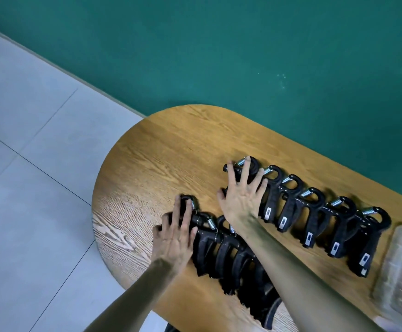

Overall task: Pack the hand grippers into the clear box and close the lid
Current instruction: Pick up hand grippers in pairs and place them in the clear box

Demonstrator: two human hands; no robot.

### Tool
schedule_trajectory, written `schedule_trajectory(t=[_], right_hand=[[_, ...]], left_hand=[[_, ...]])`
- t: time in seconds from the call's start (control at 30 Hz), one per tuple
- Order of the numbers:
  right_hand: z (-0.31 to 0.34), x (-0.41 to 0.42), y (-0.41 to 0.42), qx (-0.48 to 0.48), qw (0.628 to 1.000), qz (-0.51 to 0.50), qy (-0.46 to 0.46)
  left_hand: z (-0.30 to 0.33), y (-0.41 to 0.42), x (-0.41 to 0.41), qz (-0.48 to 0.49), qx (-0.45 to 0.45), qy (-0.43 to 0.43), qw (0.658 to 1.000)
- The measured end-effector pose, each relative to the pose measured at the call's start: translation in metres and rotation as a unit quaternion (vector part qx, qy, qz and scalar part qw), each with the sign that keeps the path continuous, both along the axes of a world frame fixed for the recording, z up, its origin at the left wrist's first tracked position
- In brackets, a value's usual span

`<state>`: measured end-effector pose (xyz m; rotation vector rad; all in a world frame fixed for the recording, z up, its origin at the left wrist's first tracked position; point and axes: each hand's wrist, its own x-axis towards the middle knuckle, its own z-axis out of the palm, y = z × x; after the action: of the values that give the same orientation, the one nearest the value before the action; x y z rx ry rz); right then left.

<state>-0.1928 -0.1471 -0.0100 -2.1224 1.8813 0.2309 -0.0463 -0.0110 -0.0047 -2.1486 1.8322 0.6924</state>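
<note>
Two rows of black hand grippers with steel springs lie on the wooden table (161, 149). The far row (314, 212) holds several, running toward the right. The near row (233, 257) runs down under my right forearm. My left hand (174, 236) lies flat with spread fingers on the leftmost gripper of the near row (201, 245). My right hand (241, 192) rests with straight spread fingers on the leftmost gripper of the far row (251, 167). The clear box (401, 267) stands at the right edge, blurred; whether its lid is on cannot be told.
The table's rounded end juts out over a grey tiled floor (27, 164) on the left. A green wall (243, 56) runs behind the table. Bare wood lies left of and beyond the grippers.
</note>
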Motion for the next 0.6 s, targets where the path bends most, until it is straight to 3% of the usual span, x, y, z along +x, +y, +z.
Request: schedule_trajectory(t=[0.27, 0.6], right_hand=[[-0.011, 0.018, -0.003, -0.025, 0.998, -0.05, -0.022], [0.028, -0.01, 0.007, -0.095, 0.993, 0.034, -0.065]], left_hand=[[-0.003, 0.002, -0.001, 0.024, -0.018, 0.037, 0.999], [0.038, -0.007, -0.004, 0.035, 0.012, 0.014, 0.999]])
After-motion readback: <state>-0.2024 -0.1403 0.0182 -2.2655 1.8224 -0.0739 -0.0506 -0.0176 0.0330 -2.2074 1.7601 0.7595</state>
